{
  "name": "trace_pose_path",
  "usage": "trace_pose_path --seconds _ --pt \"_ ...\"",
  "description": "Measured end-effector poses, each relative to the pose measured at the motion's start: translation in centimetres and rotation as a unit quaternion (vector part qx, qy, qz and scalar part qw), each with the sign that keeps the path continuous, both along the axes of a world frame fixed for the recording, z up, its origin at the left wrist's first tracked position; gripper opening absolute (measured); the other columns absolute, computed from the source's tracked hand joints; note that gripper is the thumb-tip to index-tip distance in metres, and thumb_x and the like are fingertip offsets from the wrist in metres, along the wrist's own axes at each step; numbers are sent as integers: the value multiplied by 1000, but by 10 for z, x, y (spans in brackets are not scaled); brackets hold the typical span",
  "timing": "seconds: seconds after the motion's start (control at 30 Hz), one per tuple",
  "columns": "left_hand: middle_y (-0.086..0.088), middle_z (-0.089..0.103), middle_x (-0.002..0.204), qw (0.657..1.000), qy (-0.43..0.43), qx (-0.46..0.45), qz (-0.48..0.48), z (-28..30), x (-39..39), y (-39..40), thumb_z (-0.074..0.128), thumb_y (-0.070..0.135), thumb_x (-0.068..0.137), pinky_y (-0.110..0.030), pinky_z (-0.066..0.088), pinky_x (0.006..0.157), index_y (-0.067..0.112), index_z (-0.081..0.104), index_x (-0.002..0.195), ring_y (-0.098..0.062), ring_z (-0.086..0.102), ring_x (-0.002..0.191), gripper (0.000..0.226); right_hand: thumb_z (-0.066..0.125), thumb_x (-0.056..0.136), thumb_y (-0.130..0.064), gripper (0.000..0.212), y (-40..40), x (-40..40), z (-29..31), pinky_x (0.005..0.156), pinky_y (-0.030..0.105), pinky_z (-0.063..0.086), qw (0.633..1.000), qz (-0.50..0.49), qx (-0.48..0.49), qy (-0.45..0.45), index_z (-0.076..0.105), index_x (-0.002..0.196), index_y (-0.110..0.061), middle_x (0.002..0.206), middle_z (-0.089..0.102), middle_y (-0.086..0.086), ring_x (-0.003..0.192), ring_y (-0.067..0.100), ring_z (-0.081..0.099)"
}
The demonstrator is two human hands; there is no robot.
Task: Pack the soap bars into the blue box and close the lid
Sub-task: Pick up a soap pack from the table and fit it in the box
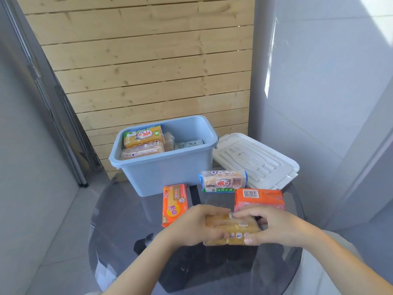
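While both hands clamp one soap pack from either end, everything else sits beyond the fingertips on the round glass table (119, 220). Blue box (170, 173) stands at the far edge of the table, well past the fingers, lid off, open top up. Inside it: a yellow soap pack (143, 136) upright against the left wall, a second yellow pack (142, 152) lying in front of it, a pale wrapped bar (169, 139) just right of those, and a white-green pack (188, 144) further right, low in the box. White lid (255, 159) lies flat to the box's right, touching or just beside it, far-right of the fingers. Red-orange pack (259, 199) lies barcode up, just beyond the right hand's fingers. Orange pack (174, 203) lies lengthwise just beyond the left hand's knuckles, its near end hidden by that hand. Clear-wrapped bar with blue ends (223, 180) sits between the box front and the red-orange pack, further out than both hands. Held yellow pack (230, 227) is between the palms, long side across. Left hand (191, 226) wraps its left end, fingers curled over the top. Right hand (274, 226) grips the right end, fingers curled over the top and thumb on the near side. Can't tell if the pack touches the glass.
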State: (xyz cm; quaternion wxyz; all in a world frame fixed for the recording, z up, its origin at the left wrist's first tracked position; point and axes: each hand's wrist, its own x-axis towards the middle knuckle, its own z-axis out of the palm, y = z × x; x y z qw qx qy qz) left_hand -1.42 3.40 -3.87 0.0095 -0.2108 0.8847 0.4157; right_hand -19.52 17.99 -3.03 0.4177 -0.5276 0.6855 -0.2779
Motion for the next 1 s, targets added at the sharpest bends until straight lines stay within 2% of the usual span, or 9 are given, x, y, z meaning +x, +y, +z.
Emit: trace_pose_path --seconds 0.13,0.23,0.4,0.53,0.63,0.73,0.83,0.9,1.0 --pt "22 66 109 994 44 86 44 32 9 -15 68 45 76 -16 51 84 35 61 120 -3 63 103 45 74 72 -39 29 -14 -1 24 76 14 52 993 -50 -71 -79 69 101 -42 103 70 -18 96 -2 65" --pt "17 71 104 986 87 110 86 60 12 -25 63 53 78 -24 52 89 35 68 110 -9 66 100 37 69 64 -48 36 -29 6 45 69 17 54 977 -92 -114 -155 73 96 -32 99 73 -12 91 6 69" --pt "8 70 113 962 169 168 130 97 22 -46 58 64 71 -34 51 94 37 57 122 -10 66 104 58 67 76 -42 31 -71 9 74 78 45 58 951 -183 -129 -213 73 95 -19 94 74 10 85 28 72" --pt "9 68 106 955 245 58 155 113 17 -66 74 31 76 -26 57 80 45 39 131 -7 66 98 67 58 83 -48 32 -106 5 107 53 36 58 942 -218 -81 -242 70 73 -20 76 67 10 66 28 71" --pt "5 64 98 924 298 5 238 125 1 -86 69 27 82 -32 60 70 40 44 125 -13 68 88 51 50 85 -55 39 -136 -2 130 46 27 53 948 -210 -102 -217 66 89 -20 77 69 4 65 22 67" --pt "8 58 90 900 289 -22 325 135 -23 -115 68 32 82 -39 61 67 23 48 125 -16 67 82 49 53 90 -36 34 -172 -7 139 55 25 51 959 -210 -143 -124 60 112 -12 98 66 7 71 19 65" --pt "-3 57 98 902 212 -57 371 136 -47 -144 66 35 83 -25 57 52 12 53 117 -26 66 80 42 49 92 -31 28 -203 -8 133 72 35 56 965 -217 -147 -6 58 111 -13 97 63 7 73 21 65" --pt "-11 55 116 924 141 -60 351 130 -57 -160 71 41 76 -28 57 65 12 53 113 -28 62 98 50 48 92 -31 29 -217 -12 127 67 33 56 964 -235 -125 27 57 109 -11 84 63 8 65 22 65" --pt "2 47 123 961 25 -87 263 119 -59 -173 82 42 61 -29 46 82 16 42 129 -22 53 111 83 53 90 -32 28 -229 -21 118 50 21 47 958 -264 -96 54 57 101 -7 72 61 9 52 18 59"
